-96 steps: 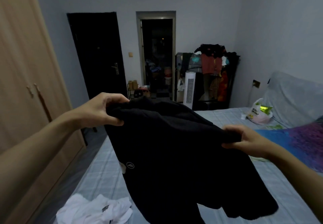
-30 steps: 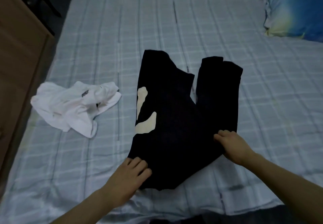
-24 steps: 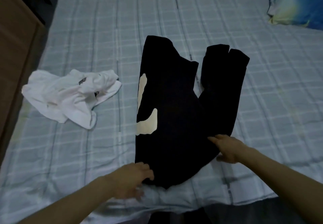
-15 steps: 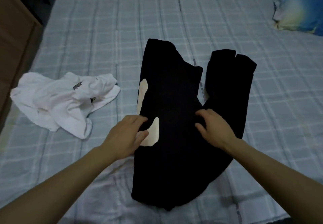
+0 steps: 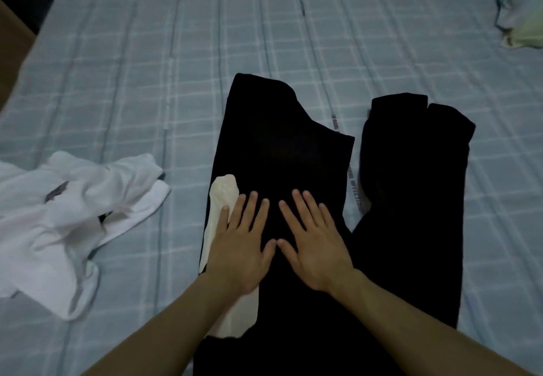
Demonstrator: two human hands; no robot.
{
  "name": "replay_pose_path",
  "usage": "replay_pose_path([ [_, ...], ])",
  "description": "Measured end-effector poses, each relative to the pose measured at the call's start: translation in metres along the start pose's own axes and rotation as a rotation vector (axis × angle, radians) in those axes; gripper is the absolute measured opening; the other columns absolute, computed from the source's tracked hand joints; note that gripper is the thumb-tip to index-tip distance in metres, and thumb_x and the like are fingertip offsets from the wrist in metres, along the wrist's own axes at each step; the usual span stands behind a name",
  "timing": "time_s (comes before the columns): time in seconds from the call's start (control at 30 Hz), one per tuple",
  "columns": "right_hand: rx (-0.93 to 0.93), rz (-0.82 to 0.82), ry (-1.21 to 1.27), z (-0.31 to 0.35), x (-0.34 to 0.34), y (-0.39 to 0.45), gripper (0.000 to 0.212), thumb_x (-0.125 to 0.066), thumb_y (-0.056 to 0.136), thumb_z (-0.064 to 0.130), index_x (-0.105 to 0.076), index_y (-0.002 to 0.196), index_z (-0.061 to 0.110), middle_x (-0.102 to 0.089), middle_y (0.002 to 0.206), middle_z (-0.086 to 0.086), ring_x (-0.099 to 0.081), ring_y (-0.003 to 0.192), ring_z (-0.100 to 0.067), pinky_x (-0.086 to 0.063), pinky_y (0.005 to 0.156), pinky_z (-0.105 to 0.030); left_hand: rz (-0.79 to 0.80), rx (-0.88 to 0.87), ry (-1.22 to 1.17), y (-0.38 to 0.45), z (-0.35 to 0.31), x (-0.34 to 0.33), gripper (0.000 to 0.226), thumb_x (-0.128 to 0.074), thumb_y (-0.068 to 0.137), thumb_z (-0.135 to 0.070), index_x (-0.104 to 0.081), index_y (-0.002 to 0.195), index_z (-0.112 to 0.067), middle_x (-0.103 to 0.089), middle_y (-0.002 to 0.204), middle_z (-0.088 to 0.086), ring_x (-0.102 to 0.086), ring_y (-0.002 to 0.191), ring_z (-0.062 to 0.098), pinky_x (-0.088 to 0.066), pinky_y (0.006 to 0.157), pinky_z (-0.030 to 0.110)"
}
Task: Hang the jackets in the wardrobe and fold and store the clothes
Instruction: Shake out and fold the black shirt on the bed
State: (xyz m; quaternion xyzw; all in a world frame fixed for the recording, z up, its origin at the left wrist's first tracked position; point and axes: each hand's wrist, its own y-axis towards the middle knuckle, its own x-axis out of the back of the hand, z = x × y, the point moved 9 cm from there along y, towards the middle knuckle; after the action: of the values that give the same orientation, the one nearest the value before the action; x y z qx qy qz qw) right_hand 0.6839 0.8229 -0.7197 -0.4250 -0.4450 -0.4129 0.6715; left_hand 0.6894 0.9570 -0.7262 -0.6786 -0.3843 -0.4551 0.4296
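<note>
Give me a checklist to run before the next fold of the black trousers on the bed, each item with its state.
1. Black trousers lying on the bed sheet: ok.
2. Left hand flat on the trousers, fingers straight: ok.
3. Right hand flat beside it, holding nothing: ok.
4. Legs laid together: not ok, the right leg splays away with sheet showing between.
5. Pale pocket lining tucked in: not ok, it shows at the left edge.
6. White garment apart from the trousers: ok.

A bedroom: checked bed sheet [image 5: 147,67], pillow [image 5: 523,8], scattered clothes [image 5: 73,220]
</note>
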Motion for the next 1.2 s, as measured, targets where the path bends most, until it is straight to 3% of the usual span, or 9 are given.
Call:
replay_pose_path([
  [0.23,0.022,-0.086,0.340,-0.003,0.036,0.004,0.059,-0.042,0.100,0.047,-0.025,0.154,0.029,-0.016,0.163,0.007,-0.006,0.150,-0.006,-0.013,0.122,-0.033,-0.015,-0.014,-0.100,-0.001,0.000,0.011,0.072,-0.016,0.097,-0.060,-0.002,0.159,-0.027,0.008,0.167,-0.003,0.015,0.152,0.015,0.005,0.122,0.042],
  [0.37,-0.150,-0.379,0.546,-0.047,0.089,0.028,0.035,-0.055,0.097,0.016,-0.055,0.132,0.020,-0.054,0.129,0.007,-0.048,0.121,-0.004,-0.041,0.107,-0.026,-0.120,0.067,-0.228,0.016,0.002,0.050,0.066,-0.022,0.093,-0.061,-0.042,0.147,-0.027,-0.040,0.153,-0.005,-0.034,0.141,0.016,-0.026,0.115,0.040],
  [0.53,-0.434,-0.329,0.459,-0.095,0.102,0.075,0.049,-0.058,0.091,0.008,-0.048,0.139,0.017,-0.047,0.137,-0.006,-0.044,0.126,-0.020,-0.036,0.109,-0.028,-0.282,0.120,-0.360,0.064,0.018,0.100,0.048,-0.037,0.093,-0.052,-0.056,0.128,-0.025,-0.058,0.126,-0.007,-0.051,0.114,0.014,-0.037,0.098,0.034],
  [0.67,-0.668,-0.167,0.401,-0.124,0.095,0.098,0.083,-0.076,0.081,0.038,-0.029,0.147,0.020,-0.029,0.147,-0.014,-0.033,0.132,-0.032,-0.038,0.107,-0.045,-0.375,0.087,-0.431,0.114,0.024,0.130,0.031,-0.059,0.094,-0.025,-0.059,0.125,-0.020,-0.057,0.125,-0.001,-0.051,0.112,0.019,-0.041,0.097,0.033],
  [0.77,-0.685,-0.097,0.442,-0.136,0.093,0.112,0.080,-0.084,0.072,0.040,-0.041,0.135,0.018,-0.044,0.130,-0.011,-0.049,0.118,-0.028,-0.047,0.095,-0.036,-0.398,0.014,-0.418,0.159,0.019,0.147,0.044,-0.059,0.087,-0.003,-0.059,0.129,-0.017,-0.056,0.130,0.005,-0.049,0.116,0.025,-0.042,0.101,0.038],
  [0.87,-0.635,-0.070,0.541,-0.141,0.093,0.125,0.056,-0.084,0.075,0.026,-0.051,0.119,0.018,-0.056,0.110,-0.001,-0.058,0.092,-0.015,-0.050,0.076,-0.021,-0.264,-0.080,-0.194,0.213,0.011,0.157,0.075,-0.059,0.079,-0.002,-0.041,0.148,-0.025,-0.038,0.152,0.006,-0.033,0.136,0.032,-0.035,0.110,0.047],
  [1.0,-0.549,-0.125,0.681,-0.140,0.101,0.142,0.032,-0.079,0.080,0.011,-0.061,0.104,0.023,-0.058,0.091,0.011,-0.053,0.071,0.004,-0.040,0.055,-0.001,0.195,-0.332,0.302,0.264,-0.010,0.131,0.110,-0.069,0.078,-0.013,0.006,0.155,-0.041,0.009,0.166,-0.003,0.012,0.152,0.027,-0.004,0.122,0.053],
  [1.13,-0.511,-0.182,0.801,-0.146,0.103,0.152,0.026,-0.079,0.079,0.007,-0.066,0.094,0.025,-0.066,0.094,0.009,-0.059,0.078,0.006,-0.041,0.059,0.001,0.318,-0.534,0.409,0.278,-0.033,0.127,0.069,-0.067,0.082,-0.025,-0.038,0.141,-0.045,-0.047,0.136,-0.006,-0.037,0.131,0.022,-0.023,0.115,0.046],
  [1.2,-0.504,-0.188,0.869,-0.147,0.103,0.153,0.027,-0.079,0.078,0.005,-0.067,0.091,0.027,-0.068,0.097,0.009,-0.062,0.083,0.003,-0.044,0.064,-0.001,0.233,-0.562,0.345,0.277,-0.032,0.142,0.037,-0.067,0.083,-0.029,-0.059,0.117,-0.042,-0.051,0.113,-0.011,-0.044,0.113,0.017,-0.033,0.100,0.039],
])
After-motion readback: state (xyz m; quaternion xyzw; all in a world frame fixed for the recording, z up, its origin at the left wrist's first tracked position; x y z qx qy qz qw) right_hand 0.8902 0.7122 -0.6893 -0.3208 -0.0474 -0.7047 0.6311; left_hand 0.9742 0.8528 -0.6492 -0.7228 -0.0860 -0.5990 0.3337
